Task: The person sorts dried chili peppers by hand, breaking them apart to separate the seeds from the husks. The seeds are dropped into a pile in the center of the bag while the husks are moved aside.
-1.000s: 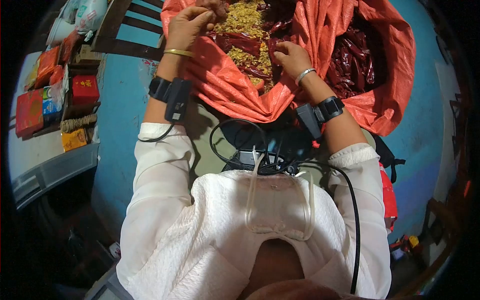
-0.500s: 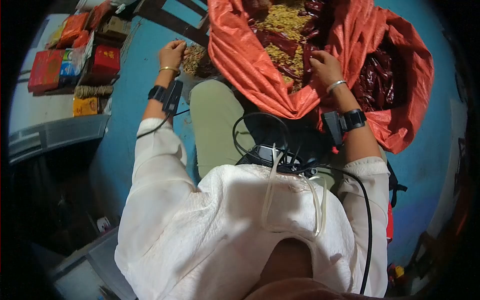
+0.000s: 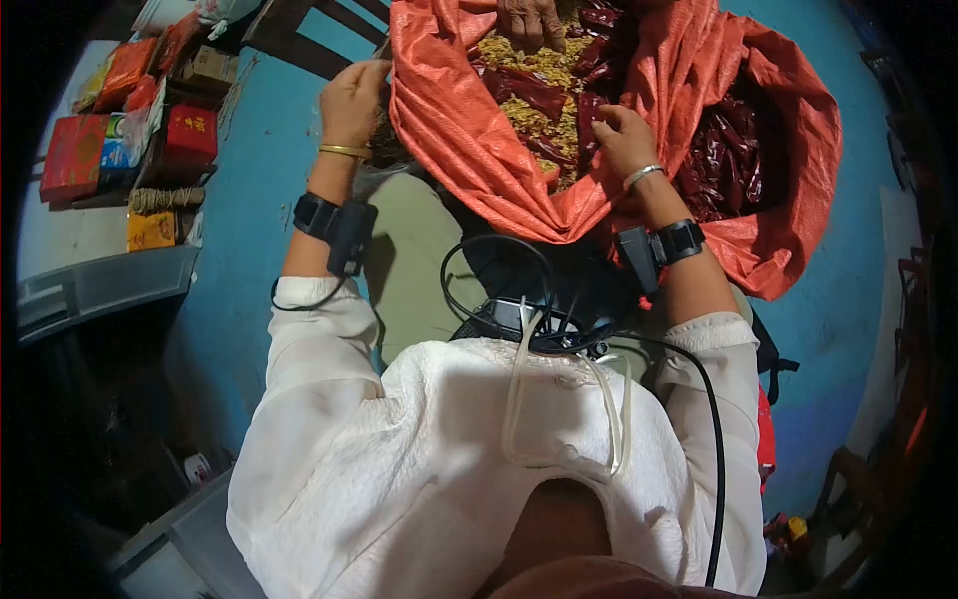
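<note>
My left hand (image 3: pixel 353 105), wearing a gold bangle, is beside the left rim of an orange-red woven sack (image 3: pixel 454 130). Its fingers are bent together, with the tips hidden. Behind this hand, a brownish heap (image 3: pixel 387 135) shows only in part. My right hand (image 3: pixel 626 140), wearing a silver bangle, is over the sack's right side. Its fingers are curled, thumb and fingertips at a dark red dried chilli (image 3: pixel 590 125). Yellow seeds (image 3: pixel 524 115) and more glossy dried chillies (image 3: pixel 534 90) lie inside. Another person's hand (image 3: pixel 532 22) reaches into the sack from the top.
A second opening of orange-red sacking (image 3: pixel 813 150) on the right holds dried chillies (image 3: pixel 733 160). A dark wooden chair (image 3: pixel 309 35) stands at upper left. Boxes (image 3: pixel 75 155) and a twine roll (image 3: pixel 165 200) sit on the left. Black cables (image 3: pixel 449 270) cross my lap.
My left hand has moved from above the brownish heap toward the sack's rim. Another person's hand has come into the sack from above. My right hand stays at the chillies; the view has shifted slightly.
</note>
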The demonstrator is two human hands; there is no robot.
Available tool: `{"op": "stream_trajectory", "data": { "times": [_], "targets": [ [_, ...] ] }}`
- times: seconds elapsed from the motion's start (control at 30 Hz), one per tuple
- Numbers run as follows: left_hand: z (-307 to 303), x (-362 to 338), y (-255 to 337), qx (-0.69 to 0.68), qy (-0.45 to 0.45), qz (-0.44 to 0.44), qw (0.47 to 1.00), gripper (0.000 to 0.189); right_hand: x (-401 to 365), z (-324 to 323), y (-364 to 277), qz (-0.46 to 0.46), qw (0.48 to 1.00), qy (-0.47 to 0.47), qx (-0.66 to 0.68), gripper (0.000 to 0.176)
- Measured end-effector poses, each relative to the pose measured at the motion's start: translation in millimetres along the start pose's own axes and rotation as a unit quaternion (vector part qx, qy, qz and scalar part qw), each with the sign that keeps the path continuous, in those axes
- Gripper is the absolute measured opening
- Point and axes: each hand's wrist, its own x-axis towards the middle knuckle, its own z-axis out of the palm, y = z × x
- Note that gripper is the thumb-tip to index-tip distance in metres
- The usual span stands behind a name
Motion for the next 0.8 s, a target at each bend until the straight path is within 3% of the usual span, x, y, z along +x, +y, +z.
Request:
{"op": "stream_trajectory", "data": {
  "times": [0.13, 0.2, 0.33, 0.4, 0.43, 0.47, 0.53, 0.57, 0.8],
  "targets": [
    [67.4, 4.1, 54.0, 0.096, -0.099, 0.221, 0.965, 0.020, 3.1, 2.8, -3.7, 0.004, 1.000, 0.012, -0.022, 0.037],
    [101.5, 18.2, 50.1, 0.204, -0.139, 0.262, 0.933, 0.020, 6.1, 6.9, 0.0, 0.009, 1.000, 0.008, 0.015, 0.038],
    [144.2, 36.8, 5.6, 0.197, -0.128, 0.229, 0.945, 0.020, 10.3, 9.0, 6.6, 0.028, 0.995, -0.017, 0.098, 0.039],
    [143.1, 41.6, -10.6, 0.328, -0.148, 0.184, 0.915, 0.021, 7.4, 4.9, 4.0, 0.006, 0.998, -0.007, 0.062, 0.038],
    [140.2, 43.3, -4.6, 0.352, -0.179, 0.091, 0.914, 0.023, 6.5, 1.0, 1.8, 0.009, 0.998, -0.008, 0.062, 0.038],
    [139.3, 42.9, -11.4, 0.354, -0.181, 0.087, 0.913, 0.023, 5.0, -0.9, -2.1, 0.023, 0.997, -0.027, 0.065, 0.037],
    [134.1, 47.9, -15.9, 0.372, -0.093, 0.154, 0.911, 0.024, 10.2, 3.7, -5.0, 0.032, 0.996, -0.044, 0.074, 0.037],
    [134.2, 45.8, -18.4, 0.387, -0.114, 0.111, 0.908, 0.025, 11.1, 7.1, -2.9, 0.028, 0.997, -0.036, 0.068, 0.037],
    [135.1, 43.6, -11.0, 0.431, -0.187, 0.095, 0.877, 0.023, 15.5, 16.4, -1.4, 0.032, 0.998, -0.033, 0.043, 0.038]
  ]
}}
